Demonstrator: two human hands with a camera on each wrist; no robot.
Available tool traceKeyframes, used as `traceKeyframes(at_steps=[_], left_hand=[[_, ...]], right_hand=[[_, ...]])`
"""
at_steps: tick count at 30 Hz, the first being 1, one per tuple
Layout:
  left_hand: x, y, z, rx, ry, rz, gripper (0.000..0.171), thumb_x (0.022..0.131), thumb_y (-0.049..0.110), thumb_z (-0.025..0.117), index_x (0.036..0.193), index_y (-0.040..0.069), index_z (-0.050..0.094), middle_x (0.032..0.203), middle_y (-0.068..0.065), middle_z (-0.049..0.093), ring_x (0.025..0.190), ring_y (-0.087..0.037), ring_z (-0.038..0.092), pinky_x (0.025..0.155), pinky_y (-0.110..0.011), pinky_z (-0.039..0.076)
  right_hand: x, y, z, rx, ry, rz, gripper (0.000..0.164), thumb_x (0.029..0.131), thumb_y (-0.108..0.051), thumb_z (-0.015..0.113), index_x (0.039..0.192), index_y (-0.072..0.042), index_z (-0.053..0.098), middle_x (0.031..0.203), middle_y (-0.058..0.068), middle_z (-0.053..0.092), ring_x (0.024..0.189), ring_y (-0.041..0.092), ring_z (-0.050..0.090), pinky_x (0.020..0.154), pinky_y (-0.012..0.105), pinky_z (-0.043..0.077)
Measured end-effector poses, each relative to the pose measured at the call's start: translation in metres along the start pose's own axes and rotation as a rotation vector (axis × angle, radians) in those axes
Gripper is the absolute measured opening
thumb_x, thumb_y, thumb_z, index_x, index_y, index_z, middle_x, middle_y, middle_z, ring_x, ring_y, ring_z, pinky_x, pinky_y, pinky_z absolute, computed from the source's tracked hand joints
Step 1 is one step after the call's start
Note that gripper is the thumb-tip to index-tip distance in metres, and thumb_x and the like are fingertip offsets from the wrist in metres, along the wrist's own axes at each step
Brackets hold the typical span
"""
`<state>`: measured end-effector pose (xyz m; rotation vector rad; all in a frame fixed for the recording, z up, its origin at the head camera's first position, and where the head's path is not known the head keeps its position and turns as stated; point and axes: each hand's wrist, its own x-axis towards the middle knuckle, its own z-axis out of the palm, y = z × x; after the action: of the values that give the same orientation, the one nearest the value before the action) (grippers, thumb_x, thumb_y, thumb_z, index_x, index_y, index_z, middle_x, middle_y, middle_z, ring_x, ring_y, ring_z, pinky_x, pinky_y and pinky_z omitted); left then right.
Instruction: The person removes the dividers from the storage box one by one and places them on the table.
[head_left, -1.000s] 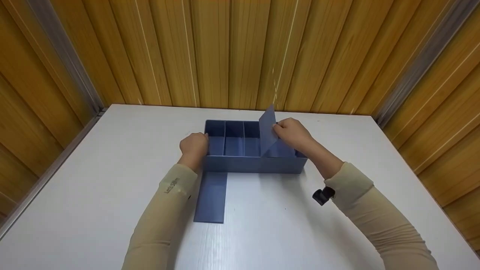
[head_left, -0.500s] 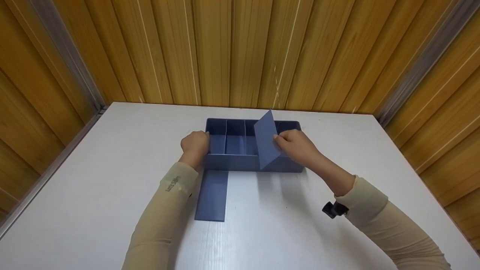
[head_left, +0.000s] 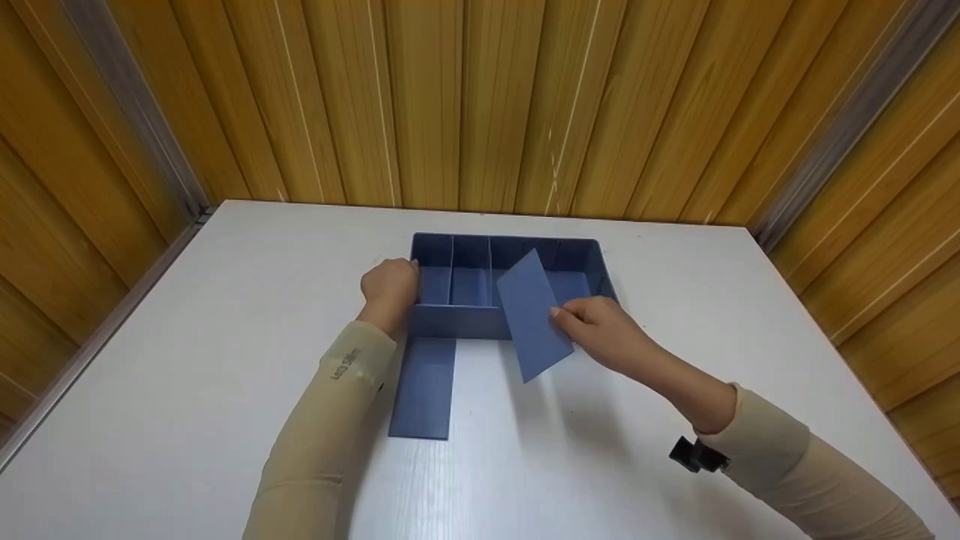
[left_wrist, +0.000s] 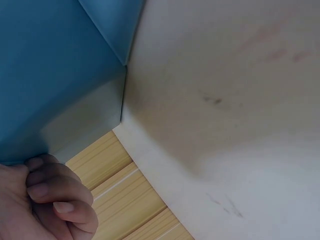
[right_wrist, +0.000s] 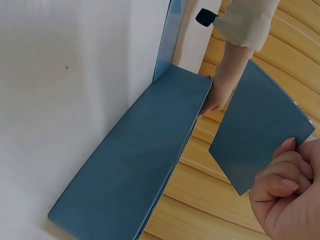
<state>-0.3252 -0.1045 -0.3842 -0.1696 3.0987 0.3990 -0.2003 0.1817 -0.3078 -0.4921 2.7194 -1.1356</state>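
Note:
A blue-grey rectangular box stands on the white table, its open top showing thin upright dividers in its left part. My left hand grips the rim of its left end wall, fingers curled over the edge in the left wrist view. My right hand pinches a flat blue-grey divider panel by its right edge. The panel is tilted in front of the box and overlaps its front wall in the head view. Another such panel lies flat on the table at the box's front left.
The white table runs back to a wood-patterned corrugated wall, with metal posts at its corners. A small black device hangs from the right sleeve's cuff.
My right hand has drawn the panel up out of the box and brought it toward me, over the front wall. The left hand has kept its grip on the box.

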Motion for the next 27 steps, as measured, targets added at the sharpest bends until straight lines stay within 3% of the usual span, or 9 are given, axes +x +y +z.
traceKeyframes(at_steps=[12, 18, 27], left_hand=[[0.0, -0.004, 0.001, -0.005, -0.007, -0.006, 0.056, 0.112, 0.033, 0.033, 0.099, -0.001, 0.075, 0.102, -0.018, 0.078, 0.092, -0.031, 0.077, 0.077, -0.048, 0.062], [-0.002, -0.005, 0.001, -0.012, -0.002, -0.011, 0.054, 0.112, 0.032, 0.034, 0.104, -0.002, 0.074, 0.105, -0.019, 0.078, 0.095, -0.032, 0.077, 0.078, -0.049, 0.062], [-0.005, -0.004, 0.001, -0.018, 0.025, 0.002, 0.052, 0.112, 0.033, 0.036, 0.099, -0.001, 0.074, 0.101, -0.019, 0.078, 0.093, -0.032, 0.077, 0.078, -0.048, 0.062]], right_hand=[[-0.019, 0.004, 0.02, 0.052, -0.087, -0.046, 0.045, 0.106, -0.018, 0.053, 0.063, -0.012, 0.04, 0.058, -0.008, 0.029, 0.054, 0.008, 0.023, 0.052, 0.022, 0.022], [-0.017, 0.014, 0.037, 0.098, -0.12, -0.012, 0.045, 0.105, -0.018, 0.054, 0.063, -0.013, 0.039, 0.059, -0.008, 0.028, 0.056, 0.008, 0.023, 0.053, 0.023, 0.021], [-0.01, 0.026, 0.064, 0.084, -0.155, 0.039, 0.046, 0.104, -0.016, 0.054, 0.061, -0.018, 0.037, 0.055, -0.009, 0.027, 0.055, 0.009, 0.022, 0.054, 0.024, 0.02]])
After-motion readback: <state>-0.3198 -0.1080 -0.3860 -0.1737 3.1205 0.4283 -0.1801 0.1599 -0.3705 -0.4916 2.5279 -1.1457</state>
